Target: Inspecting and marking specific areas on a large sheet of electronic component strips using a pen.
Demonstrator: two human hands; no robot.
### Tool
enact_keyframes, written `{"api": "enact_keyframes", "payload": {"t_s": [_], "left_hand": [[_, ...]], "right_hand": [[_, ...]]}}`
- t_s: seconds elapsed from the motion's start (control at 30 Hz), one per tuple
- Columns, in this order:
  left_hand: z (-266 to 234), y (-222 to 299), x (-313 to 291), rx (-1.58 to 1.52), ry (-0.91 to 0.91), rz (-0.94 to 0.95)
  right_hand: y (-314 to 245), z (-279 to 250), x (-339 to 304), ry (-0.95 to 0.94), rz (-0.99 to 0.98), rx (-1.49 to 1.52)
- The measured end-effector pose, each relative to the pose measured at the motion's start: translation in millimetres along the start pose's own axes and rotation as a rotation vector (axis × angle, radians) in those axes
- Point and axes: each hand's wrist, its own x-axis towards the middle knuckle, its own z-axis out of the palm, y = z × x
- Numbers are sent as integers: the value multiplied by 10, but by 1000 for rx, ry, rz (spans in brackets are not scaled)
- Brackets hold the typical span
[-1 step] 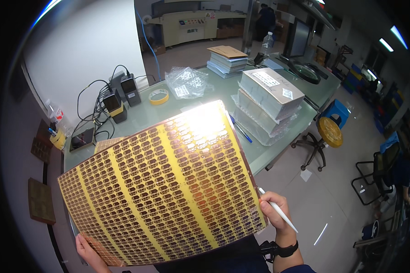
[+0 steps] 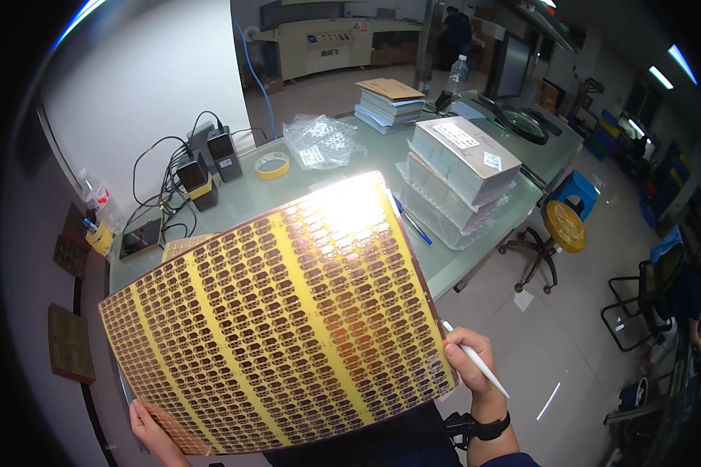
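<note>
A large yellow and copper-brown circuit board panel (image 2: 288, 327), covered in rows of repeated patterns, is held up tilted between my hands. Overhead light glares off its top right part. My left hand (image 2: 154, 434) grips the lower left edge, with most fingers hidden behind the panel. At the right edge my right hand (image 2: 469, 359) pinches the panel, and a white pen-like tool (image 2: 479, 362) sits between its thumb and fingers. Part of a second patterned panel (image 2: 185, 246) shows on the glass-topped table (image 2: 245, 204) behind the raised one.
Wrapped stacks (image 2: 463, 175) stand beyond the panel at right, with a blue pen (image 2: 415, 226) beside them. Yellow tape (image 2: 272, 166), bubble wrap (image 2: 319, 142) and cabled black devices (image 2: 218, 152) lie farther left. A yellow-seated stool (image 2: 562, 226) stands right of the table. Another person (image 2: 453, 37) is far back.
</note>
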Motion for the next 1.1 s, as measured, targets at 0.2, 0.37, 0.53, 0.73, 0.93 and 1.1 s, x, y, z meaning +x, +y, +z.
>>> {"api": "enact_keyframes", "payload": {"t_s": [0.2,0.37,0.53,0.73,0.93,1.1], "left_hand": [[-42,32,4,-42,-28,32],[-23,152,23,-227,-6,-153],[-260,468,67,-526,-457,-179],[14,674,-142,-1378,-228,-312],[872,1160,-1001,-1165,-566,-416],[729,873,-678,-1110,-653,-454]], "right_hand": [[80,15,-40,3,28,79],[54,162,-24,-115,93,226],[161,92,62,-79,137,556],[185,689,6,-33,232,782],[62,1192,-242,-310,258,398],[90,955,-181,-194,153,197]]}}
